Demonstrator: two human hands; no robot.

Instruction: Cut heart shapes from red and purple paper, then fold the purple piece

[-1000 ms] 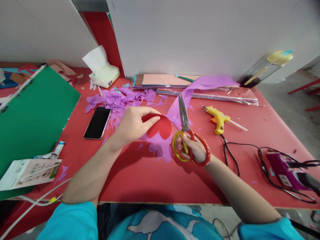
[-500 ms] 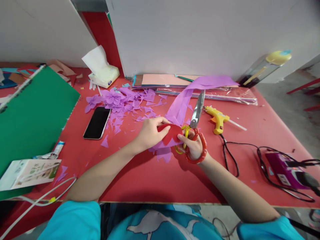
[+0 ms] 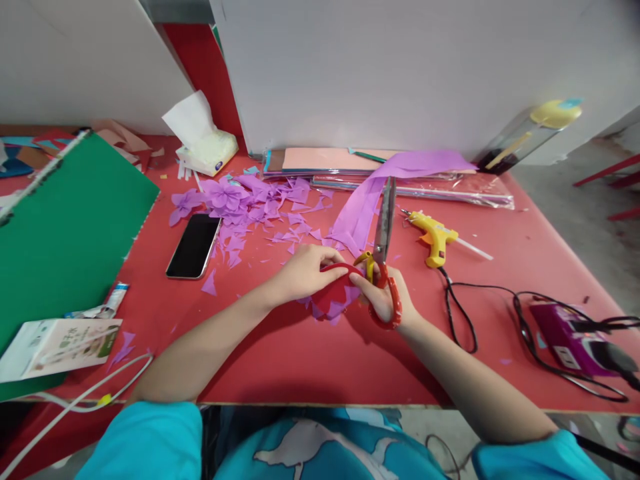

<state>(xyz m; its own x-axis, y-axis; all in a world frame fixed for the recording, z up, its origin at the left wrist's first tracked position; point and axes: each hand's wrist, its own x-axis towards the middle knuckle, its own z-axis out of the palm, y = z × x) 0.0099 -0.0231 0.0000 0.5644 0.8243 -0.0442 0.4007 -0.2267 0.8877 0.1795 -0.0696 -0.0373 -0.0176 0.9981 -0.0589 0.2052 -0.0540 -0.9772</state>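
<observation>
My left hand (image 3: 306, 272) pinches a small piece of red paper (image 3: 334, 288) by its upper edge, thumb in front. The red piece has a curved top; purple paper (image 3: 351, 294) shows along its lower edge. My right hand (image 3: 381, 301) has the loops of a pair of scissors (image 3: 385, 220) around its fingers, with the blades pointing up and away from me. With its thumb and fingertips it also grips the right side of the red piece. Just beyond the hands lies a folded strip of purple paper (image 3: 356, 210). Purple scraps (image 3: 300, 231) are scattered to the left.
A phone (image 3: 194, 247) and purple paper flowers (image 3: 226, 197) lie on the left, near a tissue pack (image 3: 213, 152) and a green board (image 3: 85, 227). To the right are a yellow glue gun (image 3: 433, 237), its cord, a purple power box (image 3: 560, 340) and a bottle (image 3: 520, 143).
Both hands have tilted the red piece, so its face tips down and its upper edge shows. The scissors have swung slightly left and more upright with my right hand.
</observation>
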